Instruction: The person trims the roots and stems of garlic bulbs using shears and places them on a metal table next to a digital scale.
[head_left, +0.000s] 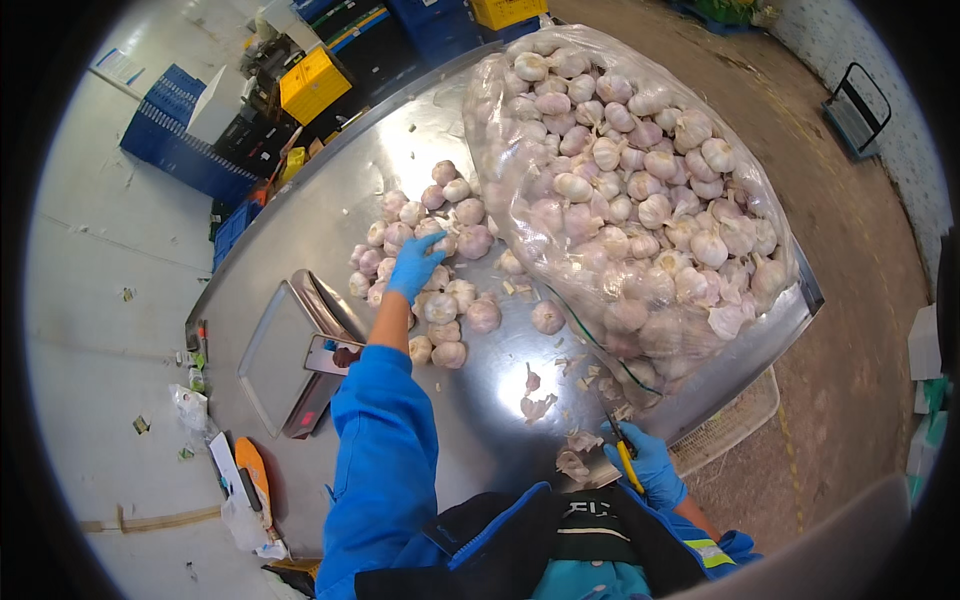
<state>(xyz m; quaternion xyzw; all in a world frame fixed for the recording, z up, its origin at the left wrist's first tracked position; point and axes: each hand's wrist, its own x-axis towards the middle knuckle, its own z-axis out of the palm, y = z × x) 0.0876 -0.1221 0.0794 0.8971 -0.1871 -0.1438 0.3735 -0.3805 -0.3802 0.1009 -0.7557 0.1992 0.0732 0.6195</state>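
Observation:
My left hand (417, 264), in a blue glove, reaches over a loose pile of garlic bulbs (441, 307) on a metal table (480, 420). Its fingertips touch bulbs near the pile's middle; whether one is gripped cannot be seen. My right hand (654, 466), also gloved in blue, holds yellow-handled snips (628, 463) low at the table's near edge. Their dark blades point up toward the table. A large clear plastic bag (487, 150), lying open, is full of garlic bulbs (645, 172). One single bulb (548, 317) sits between pile and bag.
Dry skins (574, 450) and cut stem bits litter the table before me. At left, a phone (330, 354) leans by a shallow metal tray (274, 360). Crates, including a yellow crate (315, 86), stand beyond the far edge. A trolley (859, 112) is by the right wall.

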